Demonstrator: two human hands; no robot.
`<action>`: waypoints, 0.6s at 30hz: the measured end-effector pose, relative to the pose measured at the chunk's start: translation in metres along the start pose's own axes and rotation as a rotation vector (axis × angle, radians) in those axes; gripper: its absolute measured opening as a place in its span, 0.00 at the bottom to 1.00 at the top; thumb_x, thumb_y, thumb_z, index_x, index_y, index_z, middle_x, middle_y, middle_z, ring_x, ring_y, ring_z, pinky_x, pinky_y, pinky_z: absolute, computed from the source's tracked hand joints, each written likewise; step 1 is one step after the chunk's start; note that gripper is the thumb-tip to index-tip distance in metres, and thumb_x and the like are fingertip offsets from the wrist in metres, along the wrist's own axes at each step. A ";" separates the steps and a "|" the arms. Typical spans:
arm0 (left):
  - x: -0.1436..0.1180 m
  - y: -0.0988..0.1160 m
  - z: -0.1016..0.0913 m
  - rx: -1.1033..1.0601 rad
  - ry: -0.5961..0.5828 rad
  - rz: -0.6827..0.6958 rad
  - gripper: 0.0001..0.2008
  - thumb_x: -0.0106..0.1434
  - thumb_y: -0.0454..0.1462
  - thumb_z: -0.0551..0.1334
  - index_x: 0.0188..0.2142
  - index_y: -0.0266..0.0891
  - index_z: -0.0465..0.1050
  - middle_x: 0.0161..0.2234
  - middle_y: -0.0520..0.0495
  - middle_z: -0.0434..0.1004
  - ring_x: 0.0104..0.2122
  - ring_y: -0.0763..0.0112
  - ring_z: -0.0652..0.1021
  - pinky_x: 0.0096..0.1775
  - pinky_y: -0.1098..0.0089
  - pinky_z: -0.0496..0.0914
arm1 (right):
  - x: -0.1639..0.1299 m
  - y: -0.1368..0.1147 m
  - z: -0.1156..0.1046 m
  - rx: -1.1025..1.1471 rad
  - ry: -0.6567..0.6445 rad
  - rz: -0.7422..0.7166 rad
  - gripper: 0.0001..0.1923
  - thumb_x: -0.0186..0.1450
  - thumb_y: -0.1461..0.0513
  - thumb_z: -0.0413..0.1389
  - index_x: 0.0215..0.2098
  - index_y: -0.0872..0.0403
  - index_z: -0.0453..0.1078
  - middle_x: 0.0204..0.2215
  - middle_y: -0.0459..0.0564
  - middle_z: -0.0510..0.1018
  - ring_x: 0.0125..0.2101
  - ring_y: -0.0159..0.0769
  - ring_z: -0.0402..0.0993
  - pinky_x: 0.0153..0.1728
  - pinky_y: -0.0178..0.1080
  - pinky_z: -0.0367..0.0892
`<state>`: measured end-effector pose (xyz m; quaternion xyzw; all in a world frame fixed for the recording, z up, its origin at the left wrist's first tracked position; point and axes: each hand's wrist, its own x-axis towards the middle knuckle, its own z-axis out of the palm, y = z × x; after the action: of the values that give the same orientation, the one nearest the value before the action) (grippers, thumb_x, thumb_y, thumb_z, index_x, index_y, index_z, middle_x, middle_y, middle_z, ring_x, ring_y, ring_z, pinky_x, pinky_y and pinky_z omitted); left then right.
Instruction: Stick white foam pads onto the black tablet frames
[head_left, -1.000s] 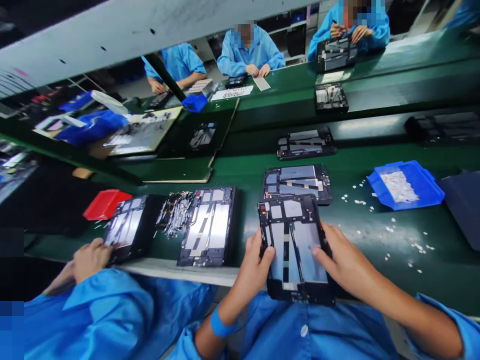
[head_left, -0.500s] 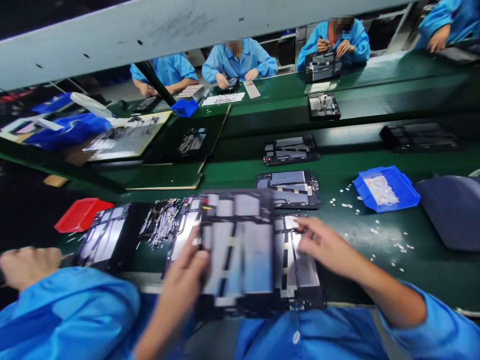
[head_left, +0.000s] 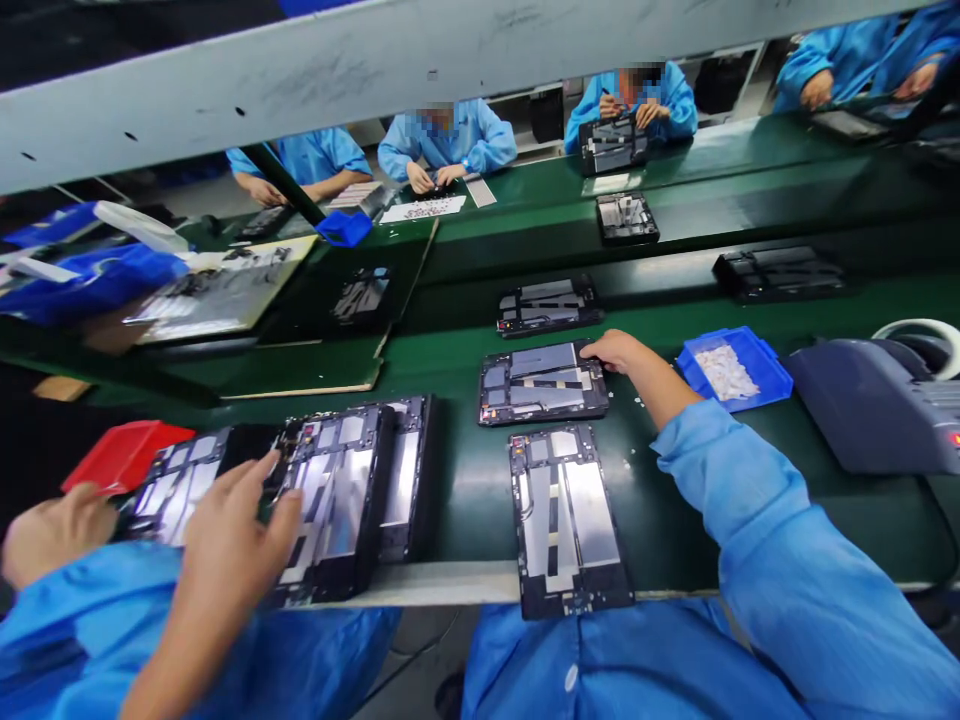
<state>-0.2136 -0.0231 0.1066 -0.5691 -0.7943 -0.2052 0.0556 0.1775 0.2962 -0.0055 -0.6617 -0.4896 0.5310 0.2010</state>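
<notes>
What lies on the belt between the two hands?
In the head view, one tablet frame lies flat on the green belt between the left hand and the right hand.

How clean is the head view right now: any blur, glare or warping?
Head view: mostly sharp; the left hand is slightly soft. Overhead light glares off the metal plates of the tablet frame at the table edge. Wide-angle distortion bends the conveyor belt and grey beam.

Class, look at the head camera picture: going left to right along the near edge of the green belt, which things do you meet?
Red tray → left hand on the stacked tablet frame → lone tablet frame → right hand → blue tray → grey machine.
</notes>
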 end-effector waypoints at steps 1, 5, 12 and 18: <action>-0.014 0.021 0.003 -0.064 -0.022 0.036 0.27 0.65 0.53 0.56 0.54 0.39 0.73 0.55 0.39 0.78 0.60 0.43 0.74 0.60 0.38 0.68 | -0.004 -0.004 0.002 0.057 -0.036 0.006 0.15 0.53 0.65 0.72 0.28 0.55 0.68 0.15 0.41 0.68 0.19 0.30 0.67 0.22 0.32 0.64; -0.070 0.108 0.051 -0.682 -0.396 -0.058 0.27 0.66 0.48 0.61 0.61 0.42 0.70 0.61 0.37 0.74 0.55 0.52 0.78 0.53 0.52 0.76 | -0.034 -0.022 0.001 0.272 -0.153 -0.010 0.13 0.57 0.63 0.68 0.32 0.54 0.67 0.19 0.42 0.72 0.21 0.31 0.69 0.26 0.35 0.72; -0.093 0.150 0.155 -1.194 -0.444 -0.543 0.40 0.67 0.55 0.59 0.72 0.37 0.55 0.69 0.31 0.63 0.67 0.50 0.69 0.67 0.50 0.63 | -0.158 0.028 -0.013 0.642 -0.203 -0.105 0.28 0.51 0.66 0.64 0.50 0.49 0.68 0.33 0.44 0.77 0.30 0.35 0.75 0.29 0.36 0.73; -0.114 0.142 0.153 -1.029 -0.431 -0.365 0.33 0.71 0.49 0.56 0.71 0.41 0.59 0.73 0.41 0.56 0.73 0.55 0.56 0.72 0.54 0.49 | -0.280 0.171 0.022 0.450 -0.261 -0.128 0.37 0.60 0.56 0.63 0.67 0.47 0.62 0.58 0.54 0.74 0.57 0.49 0.72 0.58 0.53 0.69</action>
<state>-0.0202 -0.0255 -0.0321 -0.4057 -0.6711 -0.4502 -0.4270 0.2445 -0.0259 -0.0057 -0.4943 -0.4219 0.6934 0.3113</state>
